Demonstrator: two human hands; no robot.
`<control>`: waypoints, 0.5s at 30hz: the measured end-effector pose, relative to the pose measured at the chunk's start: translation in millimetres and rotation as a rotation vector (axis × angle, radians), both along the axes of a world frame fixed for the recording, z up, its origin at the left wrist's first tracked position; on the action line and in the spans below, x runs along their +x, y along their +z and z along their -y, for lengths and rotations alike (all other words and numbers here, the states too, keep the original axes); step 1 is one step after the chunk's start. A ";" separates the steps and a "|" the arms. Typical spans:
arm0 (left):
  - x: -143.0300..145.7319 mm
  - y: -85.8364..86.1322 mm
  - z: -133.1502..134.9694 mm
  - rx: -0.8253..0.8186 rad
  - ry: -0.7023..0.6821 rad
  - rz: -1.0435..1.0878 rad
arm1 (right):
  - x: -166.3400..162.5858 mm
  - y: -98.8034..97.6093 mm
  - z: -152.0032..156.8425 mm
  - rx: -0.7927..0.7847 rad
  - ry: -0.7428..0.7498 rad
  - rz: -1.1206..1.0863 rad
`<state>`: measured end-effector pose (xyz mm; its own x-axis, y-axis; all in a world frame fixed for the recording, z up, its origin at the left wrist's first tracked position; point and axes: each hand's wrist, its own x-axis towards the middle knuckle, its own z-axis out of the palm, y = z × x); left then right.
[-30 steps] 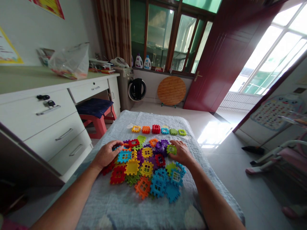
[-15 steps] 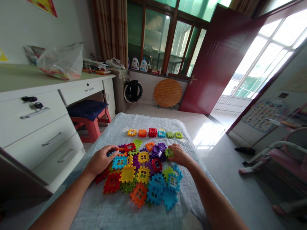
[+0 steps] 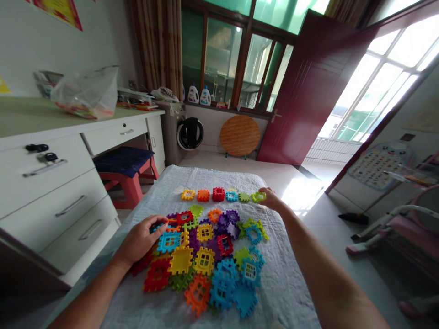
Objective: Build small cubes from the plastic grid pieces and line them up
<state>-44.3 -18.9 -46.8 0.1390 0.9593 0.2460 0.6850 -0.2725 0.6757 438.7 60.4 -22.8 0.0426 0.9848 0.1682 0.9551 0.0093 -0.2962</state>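
At a tile row (image 3: 218,194), the right hand (image 3: 270,198) pinches the green end piece (image 3: 257,197); the left hand (image 3: 141,237) curls at heaped tiles (image 3: 205,233), grip unclear.

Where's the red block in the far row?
Head view, near centre: the red block sits between the orange block on its left and the blue block on its right.

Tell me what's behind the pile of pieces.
A row, left to right: yellow piece, orange piece, red piece, blue piece, green piece, end green piece at the right hand's fingertips. Behind the blue piece, a yellowish bit shows; the rest is covered.
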 end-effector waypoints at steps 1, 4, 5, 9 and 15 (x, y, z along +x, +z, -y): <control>0.0 -0.1 -0.1 -0.001 -0.001 -0.002 | 2.2 -2.5 -5.4 -0.002 0.002 -0.002; -0.5 -1.0 -0.6 0.002 0.004 -0.009 | 5.5 -7.5 -17.4 -0.019 0.017 -0.007; -0.7 -1.5 -0.9 0.003 0.007 -0.011 | 6.3 -8.6 -20.2 -0.029 0.023 -0.007; -1.7 -3.2 -1.8 -0.003 0.007 -0.020 | 9.8 -13.7 -26.0 -0.076 0.043 -0.006; -3.7 -4.5 -2.1 -0.010 0.004 -0.034 | 13.1 -20.6 -26.2 -0.121 0.082 -0.016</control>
<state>-48.0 -16.8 -51.3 0.1433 0.9623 0.2312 0.7084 -0.2629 0.6550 451.8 86.6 -43.5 -0.0369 0.9982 0.0481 0.9479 0.0502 -0.3147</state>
